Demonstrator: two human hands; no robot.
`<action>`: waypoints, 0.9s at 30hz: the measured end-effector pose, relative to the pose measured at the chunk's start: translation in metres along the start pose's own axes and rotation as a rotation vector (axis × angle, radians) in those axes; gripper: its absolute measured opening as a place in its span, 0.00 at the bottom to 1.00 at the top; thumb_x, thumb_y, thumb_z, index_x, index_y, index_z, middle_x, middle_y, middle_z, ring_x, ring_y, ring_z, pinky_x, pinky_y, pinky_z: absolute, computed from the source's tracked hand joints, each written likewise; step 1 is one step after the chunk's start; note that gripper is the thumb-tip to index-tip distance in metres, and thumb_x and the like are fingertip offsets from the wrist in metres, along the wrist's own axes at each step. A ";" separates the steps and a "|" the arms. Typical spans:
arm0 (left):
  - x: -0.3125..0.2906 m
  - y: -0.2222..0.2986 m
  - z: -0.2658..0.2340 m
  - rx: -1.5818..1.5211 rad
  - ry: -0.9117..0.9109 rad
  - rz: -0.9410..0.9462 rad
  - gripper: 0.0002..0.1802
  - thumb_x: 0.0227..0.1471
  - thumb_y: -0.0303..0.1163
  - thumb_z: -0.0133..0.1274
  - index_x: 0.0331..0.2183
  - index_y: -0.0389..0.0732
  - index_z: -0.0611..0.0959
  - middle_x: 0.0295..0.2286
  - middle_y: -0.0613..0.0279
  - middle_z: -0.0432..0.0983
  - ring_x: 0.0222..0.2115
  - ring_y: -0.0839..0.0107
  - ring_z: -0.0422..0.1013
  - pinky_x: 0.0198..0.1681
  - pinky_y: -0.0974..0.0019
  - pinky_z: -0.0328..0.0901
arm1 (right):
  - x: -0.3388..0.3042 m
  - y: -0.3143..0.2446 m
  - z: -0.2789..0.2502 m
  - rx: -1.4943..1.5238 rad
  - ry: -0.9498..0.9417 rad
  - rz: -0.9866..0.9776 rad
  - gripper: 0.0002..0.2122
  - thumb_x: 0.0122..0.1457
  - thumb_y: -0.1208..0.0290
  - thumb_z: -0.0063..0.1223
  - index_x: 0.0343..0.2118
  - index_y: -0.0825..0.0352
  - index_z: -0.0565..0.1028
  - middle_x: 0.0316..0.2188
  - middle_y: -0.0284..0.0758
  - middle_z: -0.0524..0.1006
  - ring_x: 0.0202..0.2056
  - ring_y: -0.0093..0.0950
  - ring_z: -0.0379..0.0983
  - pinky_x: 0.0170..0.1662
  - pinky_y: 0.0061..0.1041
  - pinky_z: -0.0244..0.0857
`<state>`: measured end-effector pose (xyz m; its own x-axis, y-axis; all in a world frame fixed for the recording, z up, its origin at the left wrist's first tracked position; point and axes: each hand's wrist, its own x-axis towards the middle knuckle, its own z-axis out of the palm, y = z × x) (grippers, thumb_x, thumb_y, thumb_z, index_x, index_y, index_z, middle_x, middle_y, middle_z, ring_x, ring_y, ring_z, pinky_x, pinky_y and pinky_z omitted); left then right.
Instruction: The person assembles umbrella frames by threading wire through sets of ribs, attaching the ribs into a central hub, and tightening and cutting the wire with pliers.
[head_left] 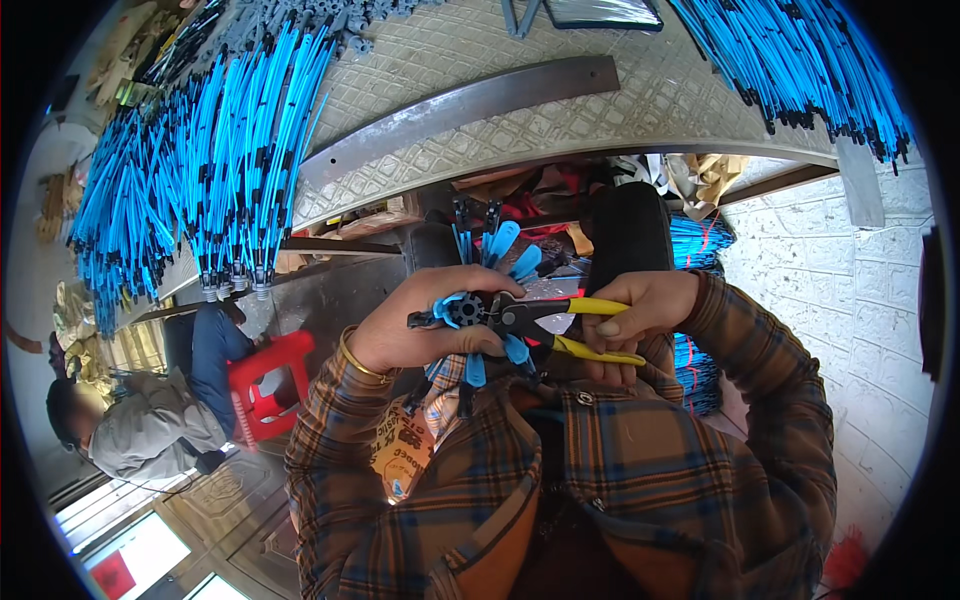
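My left hand [425,318] is wrapped round a black, round, notched hub [467,311], from which several flat blue arms [503,240] with black joints stick out above and below the fingers. In my right hand [648,312] is a pair of pliers [588,306] with yellow handles, gripped with the handles spread apart. The dark jaws of the pliers point left and meet the hub's right side, beside my left thumb and fingertips. Whether the jaws are biting on anything there I cannot make out.
A patterned worktable [440,75] lies ahead, bearing a curved metal bar [470,108]. Thick bundles of blue rods [250,150] overhang its left, another bundle [800,65] its right. Another person [150,425] sits at the left by a red stool [270,385]. A white brick wall [800,260] stands right.
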<state>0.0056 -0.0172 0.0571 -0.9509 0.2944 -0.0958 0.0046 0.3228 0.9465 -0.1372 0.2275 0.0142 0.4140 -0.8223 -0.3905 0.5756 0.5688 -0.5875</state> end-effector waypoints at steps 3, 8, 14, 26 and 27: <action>-0.002 -0.001 -0.001 0.001 0.003 0.016 0.25 0.35 0.29 0.64 0.40 0.38 0.76 0.35 0.57 0.75 0.36 0.66 0.72 0.40 0.67 0.65 | 0.006 0.006 -0.001 -0.043 0.009 -0.008 0.14 0.60 0.63 0.43 0.36 0.72 0.67 0.33 0.42 0.74 0.31 0.25 0.71 0.31 0.22 0.67; -0.001 -0.001 -0.005 -0.038 -0.076 0.000 0.25 0.34 0.31 0.64 0.39 0.38 0.77 0.35 0.57 0.75 0.36 0.65 0.72 0.40 0.66 0.64 | 0.017 0.037 0.004 -0.052 0.025 -0.079 0.13 0.59 0.60 0.44 0.34 0.68 0.68 0.25 0.29 0.70 0.23 0.15 0.62 0.26 0.14 0.57; -0.005 0.009 -0.014 -0.043 -0.154 0.073 0.23 0.38 0.32 0.63 0.39 0.37 0.76 0.35 0.55 0.74 0.36 0.63 0.72 0.40 0.65 0.64 | 0.016 0.032 0.034 -0.237 0.075 -0.265 0.16 0.61 0.56 0.41 0.39 0.67 0.70 0.25 0.26 0.68 0.27 0.16 0.64 0.31 0.15 0.61; -0.008 0.010 0.016 -0.123 0.216 -0.202 0.20 0.35 0.24 0.61 0.36 0.37 0.77 0.29 0.63 0.74 0.30 0.74 0.68 0.38 0.69 0.63 | -0.013 -0.029 0.041 -1.069 0.416 -0.317 0.17 0.59 0.59 0.44 0.43 0.68 0.69 0.29 0.39 0.74 0.32 0.32 0.72 0.36 0.27 0.64; -0.009 0.012 0.017 -0.122 0.214 -0.188 0.20 0.35 0.24 0.61 0.36 0.37 0.77 0.29 0.63 0.74 0.30 0.74 0.68 0.38 0.69 0.63 | -0.013 -0.029 0.045 -1.069 0.431 -0.317 0.17 0.58 0.60 0.45 0.43 0.69 0.68 0.29 0.42 0.73 0.32 0.36 0.72 0.36 0.29 0.64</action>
<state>0.0191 -0.0008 0.0645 -0.9752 0.0393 -0.2179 -0.2025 0.2396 0.9495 -0.1273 0.2224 0.0679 -0.0291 -0.9778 -0.2073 -0.3537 0.2040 -0.9128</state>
